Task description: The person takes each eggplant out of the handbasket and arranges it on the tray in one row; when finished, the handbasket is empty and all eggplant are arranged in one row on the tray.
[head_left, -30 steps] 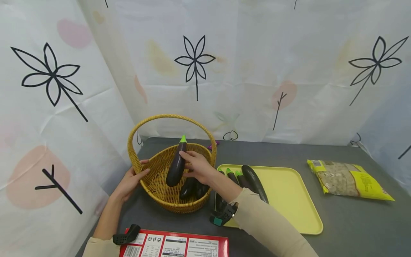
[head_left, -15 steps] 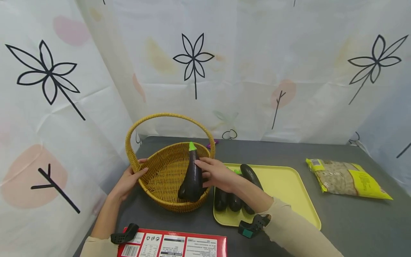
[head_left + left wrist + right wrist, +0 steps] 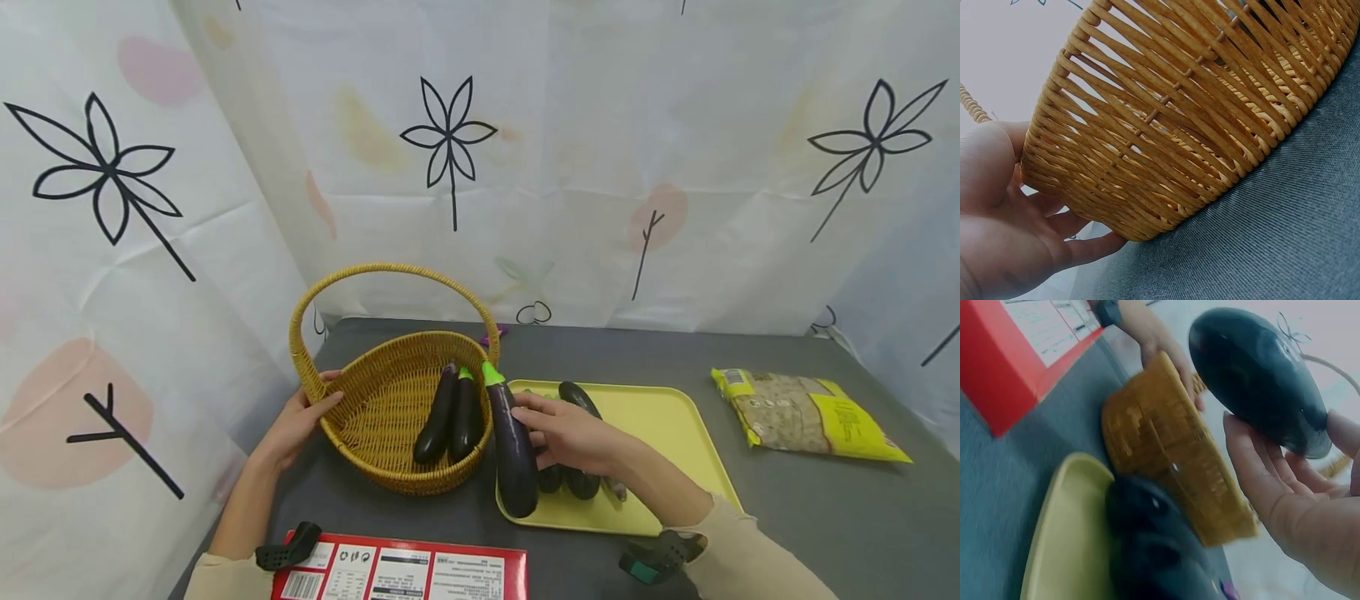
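A dark purple eggplant [image 3: 514, 462] with a green stem hangs in my right hand [image 3: 573, 433], over the left edge of the yellow tray [image 3: 660, 417], just right of the basket. Thumb and fingers grip its sides, as the right wrist view shows the eggplant [image 3: 1257, 375] raised above the tray. My left hand [image 3: 296, 423] holds the left rim of the wicker basket [image 3: 367, 429]; in the left wrist view its fingers lie along the basket's outer wall [image 3: 1166, 119]. Inside the basket, two eggplants [image 3: 467, 417] lie side by side at the right. Several more eggplants [image 3: 581, 483] rest on the tray, partly hidden by my right hand.
A red and white box [image 3: 405, 571] lies at the front edge, below the basket. To the right of the tray is a yellow plastic bag [image 3: 810, 415]. The basket's tall handle [image 3: 393, 268] arches upward. A small purple thing [image 3: 492, 335] sits behind the basket.
My right hand has carried the eggplant out of the basket, rightward and toward me, to above the tray's left edge. Two eggplants in the basket are now uncovered. My left hand stays on the rim.
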`<state>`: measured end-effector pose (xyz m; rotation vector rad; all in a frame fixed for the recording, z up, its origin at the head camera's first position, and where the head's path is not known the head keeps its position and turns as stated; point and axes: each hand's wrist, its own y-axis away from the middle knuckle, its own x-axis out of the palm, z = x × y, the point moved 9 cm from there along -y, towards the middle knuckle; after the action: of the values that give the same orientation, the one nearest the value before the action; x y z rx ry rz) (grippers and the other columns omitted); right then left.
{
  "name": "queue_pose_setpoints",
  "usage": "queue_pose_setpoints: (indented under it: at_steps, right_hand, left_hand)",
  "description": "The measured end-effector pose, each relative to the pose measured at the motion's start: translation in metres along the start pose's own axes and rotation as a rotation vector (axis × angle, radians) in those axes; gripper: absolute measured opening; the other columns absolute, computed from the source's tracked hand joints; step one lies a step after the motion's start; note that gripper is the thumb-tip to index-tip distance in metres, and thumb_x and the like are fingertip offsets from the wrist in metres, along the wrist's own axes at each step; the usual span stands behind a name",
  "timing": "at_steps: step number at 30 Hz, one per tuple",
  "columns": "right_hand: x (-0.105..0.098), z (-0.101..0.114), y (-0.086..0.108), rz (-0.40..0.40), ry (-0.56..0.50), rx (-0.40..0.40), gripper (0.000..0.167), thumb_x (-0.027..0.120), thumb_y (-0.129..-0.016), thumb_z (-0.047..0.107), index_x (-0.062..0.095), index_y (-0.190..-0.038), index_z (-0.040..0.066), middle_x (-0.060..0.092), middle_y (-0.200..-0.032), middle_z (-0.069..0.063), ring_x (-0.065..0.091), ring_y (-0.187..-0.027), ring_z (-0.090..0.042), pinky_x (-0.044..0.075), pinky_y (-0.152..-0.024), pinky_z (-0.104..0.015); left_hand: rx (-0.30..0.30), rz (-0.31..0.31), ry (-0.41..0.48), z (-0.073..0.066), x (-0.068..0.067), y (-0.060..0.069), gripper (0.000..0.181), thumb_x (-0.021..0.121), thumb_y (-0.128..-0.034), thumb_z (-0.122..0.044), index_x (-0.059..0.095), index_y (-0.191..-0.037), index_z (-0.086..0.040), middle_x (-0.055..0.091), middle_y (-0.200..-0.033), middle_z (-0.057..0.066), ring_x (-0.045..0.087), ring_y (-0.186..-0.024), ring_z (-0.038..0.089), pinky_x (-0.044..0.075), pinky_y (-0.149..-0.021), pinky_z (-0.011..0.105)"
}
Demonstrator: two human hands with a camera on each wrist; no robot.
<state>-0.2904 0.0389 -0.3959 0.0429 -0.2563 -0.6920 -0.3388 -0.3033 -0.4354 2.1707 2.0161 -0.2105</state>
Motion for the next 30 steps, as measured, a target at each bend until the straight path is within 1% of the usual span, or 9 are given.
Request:
queue_pose_setpoints:
  at_steps: [4, 9, 12, 14, 16, 19, 22, 25, 30]
  right_hand:
    - [-0.02, 0.001, 0.019, -0.015, -0.013, -0.019, 0.054, 0.039, -0.105, 0.023, 0.017, -0.147, -0.004, 0.046, -0.132, -0.018, 0.054, -0.113, -0.028, 0.047, -0.086, -0.05]
    - [-0.051, 0.003, 0.041, -0.058, -0.03, -0.034, 0.055, 0.037, -0.106, 0.022, 0.011, -0.147, -0.005, 0.052, -0.124, -0.01, 0.056, -0.108, -0.023, 0.048, -0.085, -0.047]
    - [-0.068, 0.003, 0.055, -0.067, -0.034, -0.031, 0.054, 0.035, -0.106, 0.022, 0.012, -0.148, -0.003, 0.053, -0.124, -0.006, 0.055, -0.109, -0.022, 0.047, -0.087, -0.046]
    - [-0.079, 0.002, 0.063, -0.068, -0.042, -0.036, 0.049, 0.033, -0.107, 0.021, 0.017, -0.148, 0.001, 0.051, -0.127, -0.006, 0.054, -0.111, -0.021, 0.046, -0.088, -0.046]
    - [-0.09, -0.001, 0.071, -0.07, -0.055, -0.037, 0.041, 0.03, -0.107, 0.021, 0.028, -0.146, 0.008, 0.05, -0.129, -0.006, 0.054, -0.112, -0.021, 0.046, -0.089, -0.046]
    - [-0.107, -0.006, 0.083, -0.083, -0.077, -0.039, 0.034, 0.026, -0.108, 0.021, 0.046, -0.136, 0.019, 0.052, -0.126, -0.004, 0.055, -0.11, -0.019, 0.047, -0.088, -0.045]
    - [-0.123, -0.013, 0.091, -0.114, -0.078, -0.027, 0.033, 0.026, -0.108, 0.022, 0.051, -0.13, 0.023, 0.054, -0.121, -0.001, 0.055, -0.107, -0.018, 0.047, -0.088, -0.044]
    - [-0.137, -0.022, 0.096, -0.16, -0.051, -0.001, 0.034, 0.029, -0.107, 0.024, 0.043, -0.138, 0.018, 0.053, -0.123, -0.002, 0.055, -0.108, -0.019, 0.046, -0.089, -0.045]
    - [-0.153, -0.036, 0.098, -0.218, 0.023, 0.059, 0.048, 0.032, -0.107, 0.024, 0.024, -0.144, -0.004, 0.055, -0.121, -0.008, 0.056, -0.108, -0.02, 0.045, -0.09, -0.046]
  left_hand:
    - [-0.007, -0.005, 0.001, 0.002, 0.0, 0.0, 0.06, 0.052, -0.0995, -0.033, 0.026, -0.146, -0.004, 0.036, -0.136, 0.022, 0.05, -0.111, 0.022, 0.045, -0.085, 0.03]
    - [-0.002, 0.003, -0.011, 0.0, 0.001, 0.001, 0.06, 0.051, -0.0999, -0.033, 0.026, -0.146, -0.003, 0.036, -0.136, 0.023, 0.051, -0.111, 0.021, 0.045, -0.084, 0.031]
    - [-0.006, 0.003, -0.014, 0.001, 0.001, 0.001, 0.06, 0.052, -0.0997, -0.033, 0.026, -0.145, -0.003, 0.037, -0.135, 0.023, 0.052, -0.11, 0.021, 0.045, -0.084, 0.031]
    - [-0.008, 0.002, -0.013, 0.001, 0.001, 0.001, 0.06, 0.052, -0.0996, -0.033, 0.026, -0.145, -0.004, 0.037, -0.135, 0.022, 0.052, -0.11, 0.022, 0.045, -0.085, 0.031]
    - [-0.005, 0.002, -0.012, 0.0, 0.001, 0.0, 0.06, 0.052, -0.0995, -0.034, 0.027, -0.145, -0.004, 0.037, -0.135, 0.022, 0.052, -0.111, 0.023, 0.045, -0.084, 0.031]
    - [0.005, 0.008, -0.017, -0.002, 0.001, 0.0, 0.06, 0.051, -0.1, -0.033, 0.026, -0.146, -0.003, 0.037, -0.135, 0.022, 0.051, -0.111, 0.023, 0.045, -0.084, 0.031]
    - [0.009, 0.012, -0.022, -0.004, 0.001, 0.001, 0.059, 0.05, -0.1006, -0.033, 0.026, -0.146, -0.003, 0.037, -0.134, 0.022, 0.051, -0.11, 0.022, 0.046, -0.083, 0.031]
    - [0.001, 0.009, -0.022, -0.004, 0.001, 0.002, 0.06, 0.05, -0.1004, -0.033, 0.026, -0.146, -0.003, 0.037, -0.134, 0.022, 0.052, -0.108, 0.019, 0.046, -0.083, 0.031]
    - [0.002, 0.012, -0.026, -0.004, 0.002, 0.003, 0.061, 0.05, -0.1001, -0.034, 0.026, -0.146, -0.003, 0.037, -0.136, 0.023, 0.053, -0.107, 0.017, 0.046, -0.083, 0.031]
